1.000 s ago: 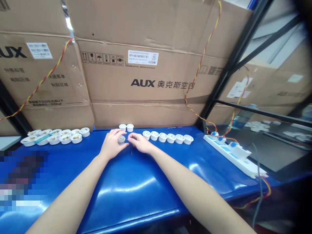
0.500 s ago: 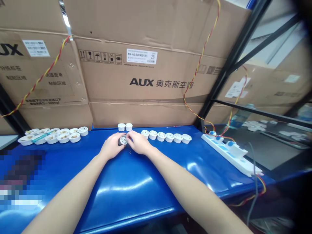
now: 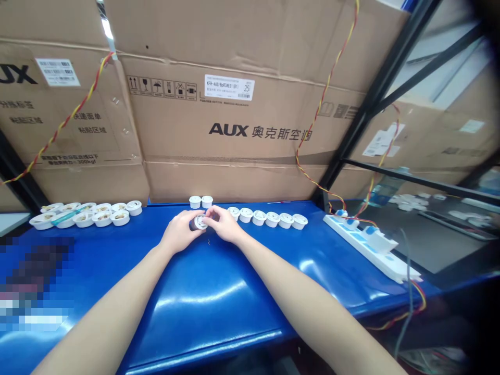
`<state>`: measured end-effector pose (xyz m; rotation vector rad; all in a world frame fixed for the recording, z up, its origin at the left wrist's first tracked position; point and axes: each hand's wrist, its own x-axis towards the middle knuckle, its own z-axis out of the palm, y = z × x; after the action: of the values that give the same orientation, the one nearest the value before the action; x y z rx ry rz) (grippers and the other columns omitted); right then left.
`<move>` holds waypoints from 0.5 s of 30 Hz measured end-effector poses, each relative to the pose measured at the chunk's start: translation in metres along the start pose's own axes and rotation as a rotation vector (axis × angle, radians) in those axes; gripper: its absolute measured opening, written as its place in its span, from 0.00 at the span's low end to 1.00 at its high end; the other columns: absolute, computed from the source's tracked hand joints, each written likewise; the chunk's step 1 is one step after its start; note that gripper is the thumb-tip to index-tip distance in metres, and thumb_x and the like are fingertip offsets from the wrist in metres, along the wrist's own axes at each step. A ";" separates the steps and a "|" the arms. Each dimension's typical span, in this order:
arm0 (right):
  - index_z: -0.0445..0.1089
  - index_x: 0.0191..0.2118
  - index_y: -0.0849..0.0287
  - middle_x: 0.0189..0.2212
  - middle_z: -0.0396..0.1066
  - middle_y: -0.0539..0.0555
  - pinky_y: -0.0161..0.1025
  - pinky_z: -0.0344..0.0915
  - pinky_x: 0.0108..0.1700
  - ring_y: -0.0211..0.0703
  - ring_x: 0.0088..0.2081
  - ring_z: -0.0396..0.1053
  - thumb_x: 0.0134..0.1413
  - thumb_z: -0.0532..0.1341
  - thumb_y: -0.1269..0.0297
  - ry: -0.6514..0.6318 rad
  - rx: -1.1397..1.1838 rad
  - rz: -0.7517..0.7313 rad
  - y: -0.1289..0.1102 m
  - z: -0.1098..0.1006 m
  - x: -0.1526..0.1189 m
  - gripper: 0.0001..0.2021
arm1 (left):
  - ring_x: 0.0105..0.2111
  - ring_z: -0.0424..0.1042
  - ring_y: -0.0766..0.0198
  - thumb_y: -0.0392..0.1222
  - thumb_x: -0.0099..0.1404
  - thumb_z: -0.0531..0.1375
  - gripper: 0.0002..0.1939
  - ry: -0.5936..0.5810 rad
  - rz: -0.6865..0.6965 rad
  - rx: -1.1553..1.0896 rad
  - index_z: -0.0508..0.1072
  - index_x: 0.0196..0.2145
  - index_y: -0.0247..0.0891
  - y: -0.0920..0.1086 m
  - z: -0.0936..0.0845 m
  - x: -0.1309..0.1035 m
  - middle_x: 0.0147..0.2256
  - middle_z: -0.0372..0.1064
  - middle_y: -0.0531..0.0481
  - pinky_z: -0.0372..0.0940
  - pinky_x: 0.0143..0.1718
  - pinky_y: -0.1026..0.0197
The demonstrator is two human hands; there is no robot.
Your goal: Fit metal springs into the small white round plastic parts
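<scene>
My left hand (image 3: pixel 178 230) is closed around a small round white-faced part (image 3: pixel 200 223) with a dark side, its face tilted up toward me. The fingers of my right hand (image 3: pixel 225 226) are pinched together at the right side of that face; what they hold, if anything, is too small to make out. Just beyond my hands stand two white round cups (image 3: pixel 201 201) side by side. A row of several similar white cups (image 3: pixel 272 219) runs to the right of my right hand. Tiny slivers (image 3: pixel 208 241) lie on the blue surface below the part.
At the left are several white cups (image 3: pixel 102 217) with small brownish pieces inside, and a teal screwdriver-like tool (image 3: pixel 70 215) lies across them. A white power strip (image 3: pixel 369 247) with plugs sits at the right. Large cardboard boxes (image 3: pixel 234 177) stand behind the blue table (image 3: pixel 203 297).
The part in my left hand has shifted slightly right and its face has turned a little. My right fingers have moved further over its face. The camera view has shifted slightly.
</scene>
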<state>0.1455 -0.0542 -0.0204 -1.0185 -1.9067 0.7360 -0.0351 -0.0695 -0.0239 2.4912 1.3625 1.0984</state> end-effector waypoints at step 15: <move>0.72 0.46 0.57 0.39 0.73 0.58 0.44 0.56 0.51 0.51 0.46 0.65 0.54 0.61 0.52 0.015 -0.819 -0.097 0.010 -0.024 0.009 0.18 | 0.59 0.56 0.47 0.46 0.60 0.60 0.27 0.129 -0.175 0.164 0.61 0.57 0.43 -0.035 0.018 0.015 0.59 0.55 0.41 0.56 0.59 0.46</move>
<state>0.1668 -0.0388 -0.0133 -1.3781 -2.2679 -0.1541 -0.0431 -0.0329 -0.0426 2.3855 1.7354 1.1710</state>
